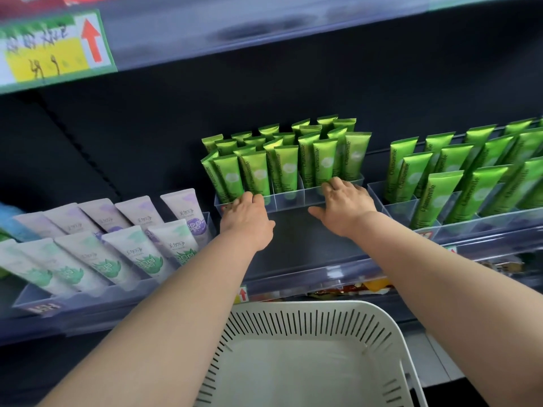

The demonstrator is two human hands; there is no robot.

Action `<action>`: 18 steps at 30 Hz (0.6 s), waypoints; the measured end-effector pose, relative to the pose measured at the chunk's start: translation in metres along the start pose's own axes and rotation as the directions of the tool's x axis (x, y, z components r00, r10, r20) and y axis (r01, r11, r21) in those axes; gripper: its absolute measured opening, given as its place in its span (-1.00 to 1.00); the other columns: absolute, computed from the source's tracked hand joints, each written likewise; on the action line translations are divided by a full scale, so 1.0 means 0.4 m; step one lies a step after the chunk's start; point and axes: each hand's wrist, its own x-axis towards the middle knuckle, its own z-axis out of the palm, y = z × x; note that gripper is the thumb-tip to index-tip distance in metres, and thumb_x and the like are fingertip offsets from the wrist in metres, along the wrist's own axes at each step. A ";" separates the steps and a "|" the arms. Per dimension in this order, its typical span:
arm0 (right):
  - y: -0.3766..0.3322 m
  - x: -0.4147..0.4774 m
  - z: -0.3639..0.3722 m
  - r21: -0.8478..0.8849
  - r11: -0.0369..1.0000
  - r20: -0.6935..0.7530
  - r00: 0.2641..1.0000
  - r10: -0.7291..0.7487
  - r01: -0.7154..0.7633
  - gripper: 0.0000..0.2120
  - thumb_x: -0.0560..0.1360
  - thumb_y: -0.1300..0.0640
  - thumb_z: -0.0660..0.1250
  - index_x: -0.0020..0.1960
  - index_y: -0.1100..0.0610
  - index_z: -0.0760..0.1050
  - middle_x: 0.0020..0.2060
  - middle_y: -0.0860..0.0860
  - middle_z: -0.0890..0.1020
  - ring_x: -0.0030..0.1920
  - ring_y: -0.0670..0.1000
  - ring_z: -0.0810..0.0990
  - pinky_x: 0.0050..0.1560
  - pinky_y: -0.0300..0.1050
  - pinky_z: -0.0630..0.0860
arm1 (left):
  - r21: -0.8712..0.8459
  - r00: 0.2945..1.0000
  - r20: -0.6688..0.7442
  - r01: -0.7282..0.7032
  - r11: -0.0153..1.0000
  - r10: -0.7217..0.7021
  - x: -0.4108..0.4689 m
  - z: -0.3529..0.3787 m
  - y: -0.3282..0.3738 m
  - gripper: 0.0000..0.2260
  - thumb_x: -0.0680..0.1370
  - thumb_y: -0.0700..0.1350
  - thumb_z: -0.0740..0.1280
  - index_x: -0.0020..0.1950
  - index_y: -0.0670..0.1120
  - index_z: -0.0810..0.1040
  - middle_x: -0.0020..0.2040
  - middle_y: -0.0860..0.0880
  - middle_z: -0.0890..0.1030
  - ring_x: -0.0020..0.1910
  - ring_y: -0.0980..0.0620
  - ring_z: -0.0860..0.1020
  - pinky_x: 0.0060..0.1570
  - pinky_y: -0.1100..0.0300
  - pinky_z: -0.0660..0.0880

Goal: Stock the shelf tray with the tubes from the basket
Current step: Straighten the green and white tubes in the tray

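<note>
A clear plastic shelf tray (289,199) stands on the dark shelf, packed with several upright green tubes (255,174). My left hand (245,217) grips the tray's front wall at its left end, fingers curled over the rim. My right hand (345,202) holds the front wall at the right end, fingers hooked over the edge. The white slotted basket (308,324) sits below my forearms at the bottom, and no tubes show inside it.
A second clear tray of green tubes (440,186) stands to the right. White and lilac tubes (126,245) lean in a tray on the left. The shelf's clear front rail (308,277) runs across. A price label (53,45) hangs on the shelf above.
</note>
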 end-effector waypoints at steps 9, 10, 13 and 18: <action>-0.007 -0.038 -0.001 0.007 1.000 0.007 1.000 -0.019 0.019 -0.43 0.55 -0.24 0.11 0.38 0.14 0.27 0.26 0.07 0.37 0.31 0.13 0.35 0.28 0.06 0.29 | -0.005 1.000 0.007 0.016 1.000 -0.016 -0.041 -0.010 0.006 -0.53 0.57 0.09 0.27 0.40 -0.09 0.28 0.33 -0.09 0.34 0.31 -0.13 0.36 0.24 0.01 0.35; -0.008 -0.045 -0.001 0.008 1.000 0.005 1.000 -0.021 0.021 -0.43 0.55 -0.25 0.10 0.37 0.14 0.28 0.26 0.07 0.37 0.31 0.13 0.35 0.28 0.06 0.29 | -0.007 1.000 0.012 0.016 1.000 -0.016 -0.048 -0.011 0.006 -0.52 0.57 0.10 0.26 0.41 -0.09 0.27 0.33 -0.09 0.34 0.31 -0.13 0.36 0.25 0.01 0.35; -0.012 -0.067 0.003 0.022 0.999 -0.009 1.000 -0.030 0.030 -0.43 0.55 -0.26 0.09 0.36 0.13 0.30 0.24 0.06 0.38 0.29 0.12 0.35 0.25 0.07 0.30 | -0.019 0.999 0.025 0.021 1.000 -0.021 -0.068 -0.011 0.003 -0.49 0.57 0.16 0.24 0.42 -0.09 0.27 0.35 -0.09 0.34 0.32 -0.14 0.34 0.26 0.00 0.34; -0.014 -0.108 0.012 0.044 0.998 -0.025 0.999 -0.034 0.035 -0.43 0.54 -0.27 0.08 0.35 0.13 0.30 0.27 0.06 0.37 0.32 0.12 0.32 0.28 0.08 0.30 | -0.036 0.999 0.023 0.023 0.999 -0.023 -0.109 -0.004 0.000 -0.36 0.54 0.30 0.17 0.46 -0.09 0.25 0.38 -0.10 0.32 0.35 -0.15 0.32 0.28 -0.04 0.33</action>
